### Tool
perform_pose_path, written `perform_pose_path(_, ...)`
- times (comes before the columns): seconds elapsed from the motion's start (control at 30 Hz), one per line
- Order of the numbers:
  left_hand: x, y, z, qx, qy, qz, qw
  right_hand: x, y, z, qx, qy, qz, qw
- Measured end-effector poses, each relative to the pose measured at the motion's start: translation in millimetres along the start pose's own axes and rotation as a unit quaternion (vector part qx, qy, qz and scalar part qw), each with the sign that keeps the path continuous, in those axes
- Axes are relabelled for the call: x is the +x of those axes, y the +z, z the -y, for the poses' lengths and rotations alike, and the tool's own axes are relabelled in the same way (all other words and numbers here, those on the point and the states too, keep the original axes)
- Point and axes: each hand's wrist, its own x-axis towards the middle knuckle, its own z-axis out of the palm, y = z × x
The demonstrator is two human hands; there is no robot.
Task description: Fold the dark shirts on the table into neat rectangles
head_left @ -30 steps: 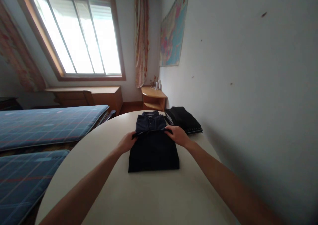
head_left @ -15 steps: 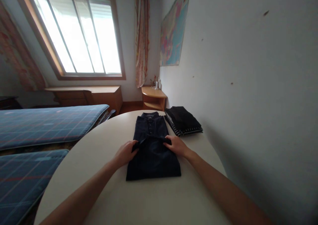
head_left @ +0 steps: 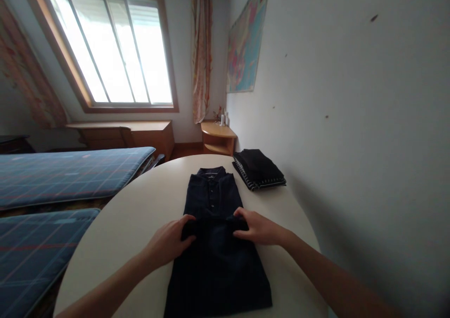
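A dark navy polo shirt (head_left: 218, 271) lies lengthwise on the white round table (head_left: 133, 233), its collar and button placket at the far end. Across its middle runs a raised fold. My left hand (head_left: 172, 238) is closed on the left end of this fold, thumb and fingers pinching the cloth. At the right end, my right hand (head_left: 258, 226) grips the fold in the same way. The lower part of the shirt stretches from the fold toward me.
A stack of folded dark clothes (head_left: 258, 168) sits at the table's far right, close to the white wall (head_left: 351, 168). Blue plaid mattresses (head_left: 70, 173) lie to the left. Beyond the table stand a small corner shelf (head_left: 220, 129) and a wooden desk (head_left: 147, 127).
Both hands have drawn the shirt toward me. Its collar has slid away from the table's far edge, and its lower end now reaches the bottom of the view. The clothes stack has stayed put.
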Motion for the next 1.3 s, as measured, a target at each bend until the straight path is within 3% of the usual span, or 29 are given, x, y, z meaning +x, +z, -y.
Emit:
perform_pose_path(0.17,41,-9.8,-5,-0.038,0.011,0.051,0.998,35,-10,9,0.024,0.081,0.081,0.993)
perform_pose_path(0.3,61,-16.7,-7,-0.034,0.032,0.107,0.993,52,-13,14,0.029,0.040,0.116,0.992)
perform_pose_path(0.47,65,-37.1,-15,-0.040,0.101,0.196,0.975,52,-26,20,0.041,-0.007,0.133,0.990)
perform_pose_path(0.6,70,-65.2,-25,0.006,0.145,0.141,0.979,57,-51,28,0.016,-0.064,0.106,0.992)
perform_pose_path(0.8,104,-91.6,-32,0.090,0.137,0.012,0.986,88,-87,36,-0.059,-0.138,-0.001,0.989)
perform_pose_path(0.97,132,-71.0,-28,0.147,0.084,-0.032,0.985,120,-76,15,-0.155,-0.098,-0.060,0.981)
perform_pose_path(1.17,141,-22.7,-14,0.159,0.068,0.000,0.985,130,-39,-26,-0.145,-0.023,-0.050,0.988)
perform_pose_path(1.3,143,-11.1,-4,0.159,0.062,0.001,0.985,130,-36,-39,-0.151,0.026,-0.025,0.988)
